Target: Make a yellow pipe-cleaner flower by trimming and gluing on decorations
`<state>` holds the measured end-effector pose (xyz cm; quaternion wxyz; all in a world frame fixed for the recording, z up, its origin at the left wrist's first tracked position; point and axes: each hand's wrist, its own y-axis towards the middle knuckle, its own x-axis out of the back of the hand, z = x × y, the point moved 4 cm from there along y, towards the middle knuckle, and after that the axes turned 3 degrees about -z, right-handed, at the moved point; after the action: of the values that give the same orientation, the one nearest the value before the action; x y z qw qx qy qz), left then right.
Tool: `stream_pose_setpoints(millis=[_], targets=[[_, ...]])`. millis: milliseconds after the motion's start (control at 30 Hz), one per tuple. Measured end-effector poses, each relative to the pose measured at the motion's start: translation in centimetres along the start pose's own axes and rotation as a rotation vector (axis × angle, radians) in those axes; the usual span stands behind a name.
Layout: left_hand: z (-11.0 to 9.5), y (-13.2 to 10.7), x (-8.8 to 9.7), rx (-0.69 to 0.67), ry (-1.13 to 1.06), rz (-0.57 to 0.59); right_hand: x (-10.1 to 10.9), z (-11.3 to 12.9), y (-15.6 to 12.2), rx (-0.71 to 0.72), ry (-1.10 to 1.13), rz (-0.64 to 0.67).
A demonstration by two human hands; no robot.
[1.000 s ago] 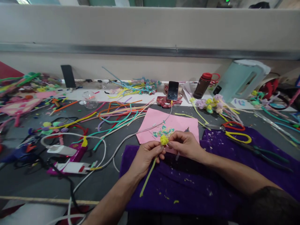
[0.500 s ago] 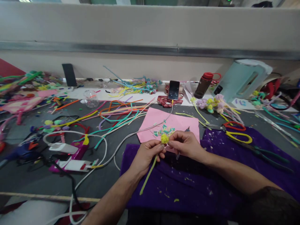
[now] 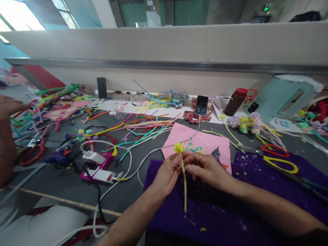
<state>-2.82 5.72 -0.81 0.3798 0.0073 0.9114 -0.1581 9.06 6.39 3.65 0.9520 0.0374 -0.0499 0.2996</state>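
Observation:
A yellow pipe-cleaner flower (image 3: 179, 147) stands upright above my fingers, and its pale yellow-green stem (image 3: 185, 194) hangs down below them. My left hand (image 3: 166, 173) pinches it just under the bloom. From the other side, my right hand (image 3: 205, 168) has its fingers closed on the stem close to the left fingertips; the exact contact is partly hidden. Behind the hands lies a pink sheet (image 3: 171, 136) with small teal and cream clippings (image 3: 193, 149) and a dark pointed tool (image 3: 216, 153). Under the hands is a purple cloth (image 3: 164, 212).
Scissors (image 3: 279, 164) and dark-green-handled pliers (image 3: 304, 182) lie at right. A phone (image 3: 201, 106), a bottle (image 3: 235, 101) and a pale blue kettle (image 3: 284, 99) stand behind. Loose pipe cleaners (image 3: 151, 123) and a power strip (image 3: 102, 167) with cables are at left. Another person's arm (image 3: 6, 136) shows far left.
The view has shifted left and up, bringing another person's arm into sight. The flower has been turned more upright, its stem now hanging nearly straight down. My right fingers have moved lower, onto the stem.

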Motion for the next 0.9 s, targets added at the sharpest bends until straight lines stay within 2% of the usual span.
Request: stream_pose_setpoints(millis=[133, 400, 533, 900], targets=[[0.3, -0.1, 0.3, -0.006, -0.001, -0.050, -0.8, -0.1, 1.2, -0.008, -0.018, 0.064], [0.2, 0.0, 0.1, -0.024, 0.048, 0.031, -0.1, -1.4, 1.5, -0.123, -0.064, 0.005], [-0.1, 0.0, -0.1, -0.043, 0.077, 0.068, 0.5, -1.8, 1.2, -0.171, -0.077, 0.024], [0.0, 0.3, 0.7, -0.093, 0.174, -0.052, 0.2, -2.4, 1.2, -0.162, -0.076, 0.079]])
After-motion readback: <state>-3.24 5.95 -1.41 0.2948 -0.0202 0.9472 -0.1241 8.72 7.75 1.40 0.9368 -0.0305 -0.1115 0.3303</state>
